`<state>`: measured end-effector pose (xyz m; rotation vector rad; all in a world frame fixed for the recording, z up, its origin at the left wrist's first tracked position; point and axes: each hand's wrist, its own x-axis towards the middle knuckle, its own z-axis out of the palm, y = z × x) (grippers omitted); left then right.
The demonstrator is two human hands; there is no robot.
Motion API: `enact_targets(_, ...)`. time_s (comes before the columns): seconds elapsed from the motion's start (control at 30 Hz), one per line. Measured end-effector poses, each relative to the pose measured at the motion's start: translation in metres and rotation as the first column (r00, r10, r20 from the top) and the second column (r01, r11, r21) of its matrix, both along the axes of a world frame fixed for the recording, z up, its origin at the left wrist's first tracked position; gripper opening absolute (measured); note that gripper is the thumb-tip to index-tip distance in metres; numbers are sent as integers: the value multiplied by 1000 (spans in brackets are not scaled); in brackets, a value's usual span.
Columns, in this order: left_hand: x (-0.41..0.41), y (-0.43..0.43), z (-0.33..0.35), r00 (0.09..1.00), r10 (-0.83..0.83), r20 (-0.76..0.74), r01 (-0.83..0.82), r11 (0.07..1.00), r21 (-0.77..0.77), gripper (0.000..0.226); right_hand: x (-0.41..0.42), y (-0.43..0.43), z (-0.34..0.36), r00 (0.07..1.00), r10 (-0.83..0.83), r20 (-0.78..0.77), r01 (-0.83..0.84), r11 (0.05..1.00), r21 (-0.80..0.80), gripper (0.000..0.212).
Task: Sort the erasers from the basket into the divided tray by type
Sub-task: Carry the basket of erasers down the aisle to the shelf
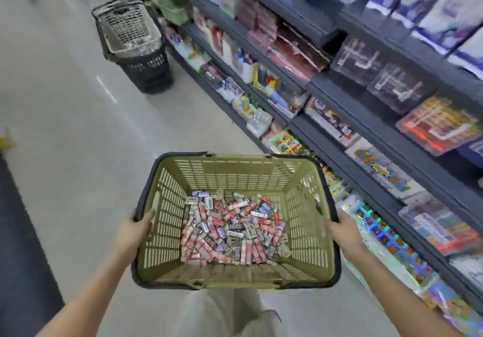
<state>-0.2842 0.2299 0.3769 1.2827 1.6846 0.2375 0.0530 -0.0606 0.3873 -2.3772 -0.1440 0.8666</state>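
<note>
An olive-green plastic basket (235,169) with a dark rim is held out in front of me above the shop floor. Its bottom is covered by a heap of wrapped erasers (232,228), some in red-and-white sleeves, some in blue or grey ones. My left hand (132,233) grips the basket's left rim, thumb hooked over the edge. My right hand (339,229) grips the right rim in the same way. No divided tray is in view.
Dark shelves (366,117) packed with stationery and toy packs run along the right side of the aisle. A stack of black shopping baskets (136,46) stands on the pale floor (65,133) ahead on the left. My legs show below the basket.
</note>
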Motion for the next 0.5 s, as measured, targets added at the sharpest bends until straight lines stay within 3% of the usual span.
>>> enact_targets(0.13,-20,62,21,988,147,53,-151,986,71,27,12,120,16,992,90,89,-94,994,52,4)
enact_targets(0.43,-54,223,51,920,369,133,-384,916,114,22,14,387,42,963,233,137,-251,959,132,30)
enact_targets(0.5,-56,263,54,910,390,143,-407,905,126,22,18,444,45,948,285,141,-304,943,137,13)
